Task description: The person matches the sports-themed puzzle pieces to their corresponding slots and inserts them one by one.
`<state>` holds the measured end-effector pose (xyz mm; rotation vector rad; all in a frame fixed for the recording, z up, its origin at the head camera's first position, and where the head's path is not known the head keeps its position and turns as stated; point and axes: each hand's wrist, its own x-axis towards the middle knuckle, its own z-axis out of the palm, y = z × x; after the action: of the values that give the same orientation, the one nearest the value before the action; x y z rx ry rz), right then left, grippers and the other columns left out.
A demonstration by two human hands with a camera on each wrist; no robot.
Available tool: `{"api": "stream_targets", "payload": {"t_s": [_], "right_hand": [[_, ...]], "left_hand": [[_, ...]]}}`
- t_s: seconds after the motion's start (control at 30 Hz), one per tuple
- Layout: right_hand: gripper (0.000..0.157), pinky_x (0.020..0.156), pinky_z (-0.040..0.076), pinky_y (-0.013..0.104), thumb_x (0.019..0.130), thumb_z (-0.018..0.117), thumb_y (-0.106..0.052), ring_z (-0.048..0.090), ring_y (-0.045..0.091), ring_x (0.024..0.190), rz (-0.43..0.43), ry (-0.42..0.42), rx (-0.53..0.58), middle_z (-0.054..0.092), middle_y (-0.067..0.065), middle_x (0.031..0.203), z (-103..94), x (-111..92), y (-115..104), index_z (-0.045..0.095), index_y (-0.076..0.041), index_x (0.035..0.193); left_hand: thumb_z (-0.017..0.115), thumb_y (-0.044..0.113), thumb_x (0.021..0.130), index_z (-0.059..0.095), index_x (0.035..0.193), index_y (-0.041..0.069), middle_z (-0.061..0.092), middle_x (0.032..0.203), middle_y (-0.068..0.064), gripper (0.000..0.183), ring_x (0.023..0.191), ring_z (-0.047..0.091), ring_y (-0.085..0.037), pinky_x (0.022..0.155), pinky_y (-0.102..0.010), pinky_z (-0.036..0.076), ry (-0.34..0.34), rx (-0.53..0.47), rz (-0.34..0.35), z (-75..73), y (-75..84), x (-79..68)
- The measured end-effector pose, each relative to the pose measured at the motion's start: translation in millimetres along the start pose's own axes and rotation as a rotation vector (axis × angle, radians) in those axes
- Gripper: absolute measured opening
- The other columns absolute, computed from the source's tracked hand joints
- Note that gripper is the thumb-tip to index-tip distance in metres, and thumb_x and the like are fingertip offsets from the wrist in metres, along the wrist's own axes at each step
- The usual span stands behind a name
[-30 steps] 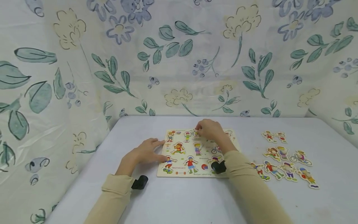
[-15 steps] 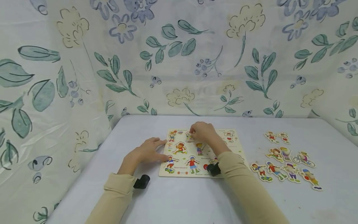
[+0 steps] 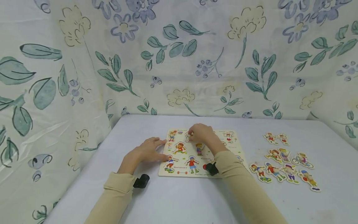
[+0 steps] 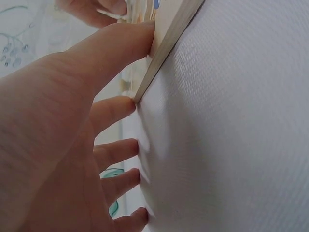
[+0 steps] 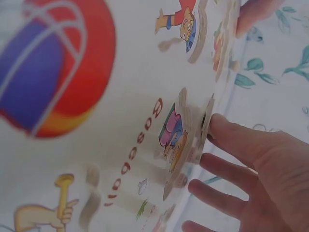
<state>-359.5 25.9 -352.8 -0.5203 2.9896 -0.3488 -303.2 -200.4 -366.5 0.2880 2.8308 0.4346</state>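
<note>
A wooden picture puzzle board point(image 3: 186, 153) with printed children at sports lies flat on the table. My left hand point(image 3: 145, 153) is at its left edge. The left thumb point(image 4: 137, 41) rests over the board's edge in the left wrist view, while the straight fingers reach past the corner to the table. Near the board's top, my right hand point(image 3: 202, 134) pinches a thin cut-out puzzle piece point(image 5: 207, 121) between thumb and fingers, close over the slot area. The fingers mostly cover that piece in the head view.
Several loose figure pieces lie right of the board, among them a cyclist piece point(image 3: 302, 160), a skateboarder piece point(image 3: 260, 173) and a piece with a ball point(image 3: 309, 179). A floral cloth point(image 3: 207, 93) hangs behind the white table point(image 3: 167, 199).
My right hand has moved left along the board's top with the puzzle piece, then shifted slightly further left. The left hand keeps its place at the board's edge.
</note>
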Motion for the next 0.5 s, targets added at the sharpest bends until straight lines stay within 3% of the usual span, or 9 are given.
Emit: {"api": "stream_targets", "payload": {"t_s": [0.23, 0.5], "right_hand": [[0.028, 0.106, 0.037, 0.061, 0.093, 0.070, -0.028, 0.060, 0.027, 0.116, 0.014, 0.009, -0.003, 0.067, 0.003, 0.125, 0.9, 0.2, -3.0, 0.073, -0.017, 0.118], [0.026, 0.104, 0.039, 0.058, 0.092, 0.071, -0.029, 0.060, 0.029, 0.115, 0.035, 0.035, -0.049, 0.066, 0.004, 0.122, 4.5, -2.6, -8.6, 0.070, -0.017, 0.114]], "left_hand": [[0.070, 0.050, 0.086, 0.041, 0.152, 0.015, 0.028, 0.159, -0.021, 0.080, 0.146, 0.024, -0.043, 0.111, -0.067, 0.029, -0.012, -0.002, -0.010, 0.0, 0.3, 0.5], [0.071, 0.050, 0.085, 0.041, 0.152, 0.015, 0.028, 0.158, -0.022, 0.081, 0.146, 0.024, -0.045, 0.111, -0.067, 0.029, -0.007, -0.012, -0.006, 0.9, 0.6, 1.1]]}}
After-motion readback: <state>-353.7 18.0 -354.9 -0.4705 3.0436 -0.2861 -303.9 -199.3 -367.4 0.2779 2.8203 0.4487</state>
